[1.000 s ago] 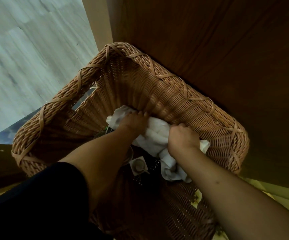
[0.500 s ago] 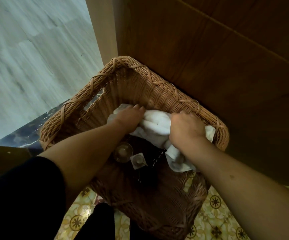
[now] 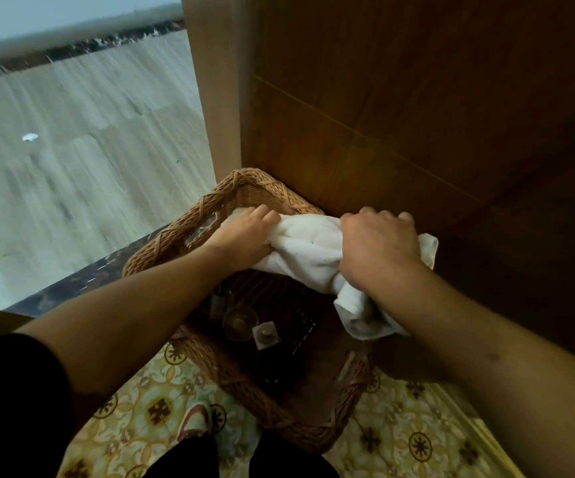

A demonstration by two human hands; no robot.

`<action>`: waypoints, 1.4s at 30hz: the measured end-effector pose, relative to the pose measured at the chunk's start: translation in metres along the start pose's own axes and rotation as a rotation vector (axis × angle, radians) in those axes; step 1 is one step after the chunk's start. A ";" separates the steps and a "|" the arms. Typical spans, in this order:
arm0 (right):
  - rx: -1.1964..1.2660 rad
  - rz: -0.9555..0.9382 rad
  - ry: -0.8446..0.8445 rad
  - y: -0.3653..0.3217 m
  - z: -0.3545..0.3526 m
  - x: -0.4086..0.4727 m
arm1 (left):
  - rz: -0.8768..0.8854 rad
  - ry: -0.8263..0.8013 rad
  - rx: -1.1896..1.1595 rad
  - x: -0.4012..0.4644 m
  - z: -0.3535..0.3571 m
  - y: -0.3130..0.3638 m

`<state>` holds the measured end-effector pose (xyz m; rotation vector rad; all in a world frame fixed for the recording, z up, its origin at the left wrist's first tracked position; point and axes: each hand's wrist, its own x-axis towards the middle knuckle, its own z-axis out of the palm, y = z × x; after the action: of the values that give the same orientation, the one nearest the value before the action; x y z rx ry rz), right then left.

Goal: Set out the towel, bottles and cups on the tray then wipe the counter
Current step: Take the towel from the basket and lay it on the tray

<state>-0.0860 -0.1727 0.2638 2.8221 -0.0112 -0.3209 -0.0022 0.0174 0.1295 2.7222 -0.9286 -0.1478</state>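
A crumpled white towel hangs above a woven wicker basket on the floor. My left hand grips the towel's left end. My right hand grips its right part, and a loose end droops below that hand. Down inside the basket lie a clear glass cup, a small bottle with a square cap and a dark tray-like object. The rest of the basket's contents are dark and hard to make out.
A dark wooden cabinet wall rises right behind the basket. To the left are pale wood flooring and a dark threshold strip. Patterned floor tiles and my foot in a slipper are below.
Both hands have lifted the towel up out of the basket to above its rim. My head has risen, so the basket looks smaller and lower.
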 end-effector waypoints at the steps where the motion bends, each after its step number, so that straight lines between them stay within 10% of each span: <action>1: 0.000 -0.016 0.020 0.004 -0.011 -0.005 | -0.002 0.031 0.006 -0.004 -0.009 0.002; 22: 0.072 -0.443 0.528 0.008 -0.212 -0.109 | -0.205 0.611 0.007 -0.177 -0.180 0.034; 42: 0.215 -1.264 0.594 -0.370 -0.218 -0.377 | -0.900 0.643 0.249 -0.771 -0.179 0.065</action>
<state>-0.4155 0.2601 0.4395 2.5739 1.9347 0.3116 -0.6174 0.4776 0.3285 2.8727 0.4909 0.6744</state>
